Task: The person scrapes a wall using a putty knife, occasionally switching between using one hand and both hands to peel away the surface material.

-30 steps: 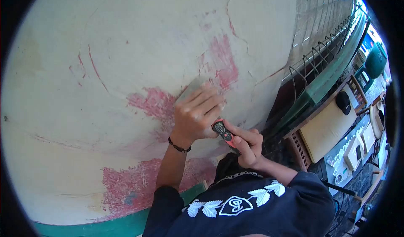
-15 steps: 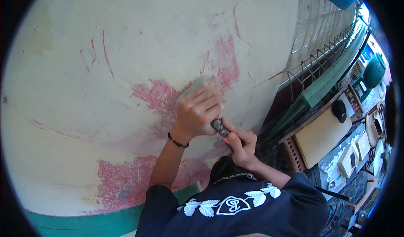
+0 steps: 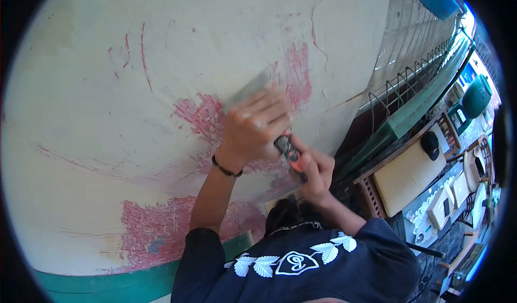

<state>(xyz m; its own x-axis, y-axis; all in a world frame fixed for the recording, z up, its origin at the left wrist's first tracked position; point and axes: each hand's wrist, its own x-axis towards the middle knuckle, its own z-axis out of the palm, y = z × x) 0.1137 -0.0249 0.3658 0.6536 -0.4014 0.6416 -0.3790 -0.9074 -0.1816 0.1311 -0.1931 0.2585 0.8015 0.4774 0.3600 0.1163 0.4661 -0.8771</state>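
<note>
A wide-bladed putty knife [image 3: 249,90] lies with its grey blade against a pale wall [image 3: 161,125]. My left hand [image 3: 256,124], a dark beaded bracelet on its wrist, is closed over the blade's back; its fingers are slightly blurred. Lower down, my right hand [image 3: 315,175] grips the red and black handle [image 3: 290,151]. Around the blade the wall shows rough pink-red patches [image 3: 202,114], one on each side. Part of the blade and handle is hidden under my fingers.
Another large red patch [image 3: 156,227] lies low on the wall above a green band [image 3: 97,287]. Thin cracks run near the top. To the right are a wire mesh, a green ledge [image 3: 404,120], a cushioned chair [image 3: 409,179] with a black cap, and a cluttered table [image 3: 425,217].
Both hands and the putty knife have shifted slightly up the wall, and more of the blade shows. The whole view has also moved a little.
</note>
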